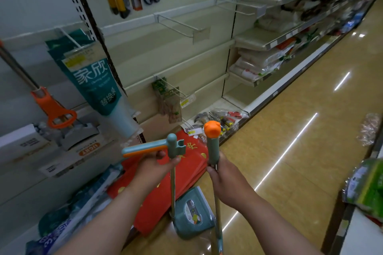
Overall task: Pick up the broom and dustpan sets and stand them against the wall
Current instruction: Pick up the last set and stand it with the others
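Store aisle, head view. My left hand [157,164] grips the thin pole of the teal plastic dustpan [192,213] right under its teal-and-orange crossbar handle [145,149], fingers wrapped round the pole. My right hand [222,175] is wrapped round the pole of the teal-gripped broom [212,147], just beneath the grip and its orange knob cap [211,129].

Both poles stand close to upright with their long axes roughly parallel and their tops toward me. They are near each other but not touching. The dustpan tray is down at the level of the tan floor [290,130], beside red packets [165,192]. The broom head is out of frame at the bottom.

Key relation: the open teal clip [180,147] on the dustpan pole faces right, toward the broom pole just beside it. The right hand is the nearer one to close that gap.

My read: the broom goes into the clip, then the pair goes left and forward, where the cream backing panel [165,58] of the shelving rises. That puts the leaning spot on the left hand's side.

Possible snag: the cardboard boxes [83,151] and packets crowd the foot of that panel.
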Motion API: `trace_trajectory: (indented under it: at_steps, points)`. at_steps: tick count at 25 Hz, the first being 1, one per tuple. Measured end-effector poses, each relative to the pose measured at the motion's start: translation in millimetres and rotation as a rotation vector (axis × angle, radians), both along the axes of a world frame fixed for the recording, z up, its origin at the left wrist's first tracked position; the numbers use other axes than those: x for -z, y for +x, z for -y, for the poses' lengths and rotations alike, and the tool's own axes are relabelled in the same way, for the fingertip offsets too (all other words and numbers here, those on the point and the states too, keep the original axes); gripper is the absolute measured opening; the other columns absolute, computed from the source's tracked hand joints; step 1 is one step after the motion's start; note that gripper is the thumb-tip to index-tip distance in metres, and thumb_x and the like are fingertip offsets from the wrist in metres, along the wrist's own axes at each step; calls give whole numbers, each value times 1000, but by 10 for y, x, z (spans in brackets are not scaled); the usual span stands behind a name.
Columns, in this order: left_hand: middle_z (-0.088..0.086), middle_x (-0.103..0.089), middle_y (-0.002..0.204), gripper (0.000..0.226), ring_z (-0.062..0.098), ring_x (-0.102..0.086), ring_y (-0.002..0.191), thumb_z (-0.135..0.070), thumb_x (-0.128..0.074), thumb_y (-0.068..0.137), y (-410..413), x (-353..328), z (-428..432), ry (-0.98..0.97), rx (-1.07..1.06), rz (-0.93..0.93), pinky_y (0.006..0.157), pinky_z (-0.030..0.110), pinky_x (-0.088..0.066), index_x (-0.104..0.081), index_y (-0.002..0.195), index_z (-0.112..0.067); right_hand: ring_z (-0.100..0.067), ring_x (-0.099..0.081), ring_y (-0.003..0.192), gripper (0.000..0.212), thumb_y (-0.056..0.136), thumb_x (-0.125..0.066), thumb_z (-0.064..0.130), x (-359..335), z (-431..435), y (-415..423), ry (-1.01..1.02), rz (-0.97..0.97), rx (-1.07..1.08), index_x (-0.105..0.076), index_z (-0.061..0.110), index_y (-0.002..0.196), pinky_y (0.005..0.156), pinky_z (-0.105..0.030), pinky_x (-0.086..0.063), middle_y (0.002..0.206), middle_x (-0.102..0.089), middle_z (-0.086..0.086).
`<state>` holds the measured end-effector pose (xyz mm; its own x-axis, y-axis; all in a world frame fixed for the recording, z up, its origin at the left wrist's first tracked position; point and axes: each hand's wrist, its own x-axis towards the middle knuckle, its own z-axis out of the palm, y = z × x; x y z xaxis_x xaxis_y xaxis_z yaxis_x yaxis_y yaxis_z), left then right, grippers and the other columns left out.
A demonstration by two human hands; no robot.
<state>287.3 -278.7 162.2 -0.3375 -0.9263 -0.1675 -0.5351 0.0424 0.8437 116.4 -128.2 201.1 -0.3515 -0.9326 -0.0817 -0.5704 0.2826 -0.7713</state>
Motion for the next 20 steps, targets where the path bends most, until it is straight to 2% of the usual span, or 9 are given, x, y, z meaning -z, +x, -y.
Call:
trace_trajectory:
  at_steps: [2, 5, 7, 9, 12, 14, 16, 18, 20]
  points:
    - [-2, -71, 106, 10, 16, -64, 105, -27, -73, 90, -96, 11, -5, 64, 133, -34, 87, 29, -47, -69, 98, -27, -10, -60, 81, 6, 101, -51, 23, -123, -53, 3, 14, 2, 16, -48, 26, 106, 72, -35, -51, 92, -61, 3]
    - [0, -73, 106, 14, 17, -66, 104, -20, -68, 95, -217, -105, -114, 94, 227, -106, 93, 34, -48, -69, 97, -34, -7, -59, 83, 9, 101, -53, 21, -300, -154, -30, -11, -3, 62, -48, 26, 107, 72, -28, -50, 93, -62, 4]
    - [-4, -73, 108, 14, 14, -66, 105, -26, -68, 94, -266, -194, -164, 106, 265, -86, 93, 32, -49, -68, 97, -40, -3, -58, 80, 12, 100, -55, 20, -458, -202, -65, -59, -5, 99, -47, 30, 102, 68, -18, -45, 91, -61, 7]
    - [-8, -68, 115, 12, 12, -61, 111, -36, -65, 95, -312, -272, -217, 149, 335, -7, 93, 26, -44, -63, 106, -41, -2, -57, 76, 13, 99, -57, 24, -660, -258, -136, -107, -8, 148, -47, 32, 98, 67, -14, -42, 86, -62, 6]
    - [-11, -63, 119, 31, 7, -55, 117, -43, -63, 95, -357, -415, -377, 211, 401, 8, 98, 24, -38, -58, 123, -32, 2, -57, 71, 11, 100, -56, 31, -995, -362, -244, -148, -2, 210, -48, 33, 92, 64, -15, -42, 79, -61, 6]
    - [-12, -67, 110, 29, 8, -60, 112, -45, -66, 91, -396, -599, -451, 201, 389, -82, 99, 30, -44, -64, 119, -34, 1, -56, 71, 12, 100, -55, 34, -1164, -446, -314, -162, 10, 242, -49, 33, 90, 62, -15, -42, 79, -60, 7]
    - [-5, -72, 98, 21, 16, -66, 102, -49, -71, 87, -484, -862, -531, 182, 414, -211, 94, 38, -51, -72, 105, -39, 2, -57, 73, 11, 100, -55, 35, -1275, -515, -363, -172, 21, 268, -50, 33, 91, 61, -14, -41, 81, -61, 9]
    - [-4, -68, 81, 26, 17, -65, 85, -54, -77, 77, -628, -1145, -629, 225, 443, -406, 82, 36, -51, -75, 97, -37, 0, -59, 78, 11, 100, -55, 35, -1374, -592, -408, -181, 35, 284, -51, 35, 91, 66, -17, -44, 85, -63, 9]
    - [-4, -59, 70, 42, 12, -58, 72, -61, -82, 65, -794, -1374, -733, 274, 474, -490, 72, 30, -46, -75, 92, -30, -5, -61, 83, 8, 101, -54, 36, -1502, -673, -459, -198, 32, 297, -52, 35, 93, 74, -28, -50, 89, -65, 7]
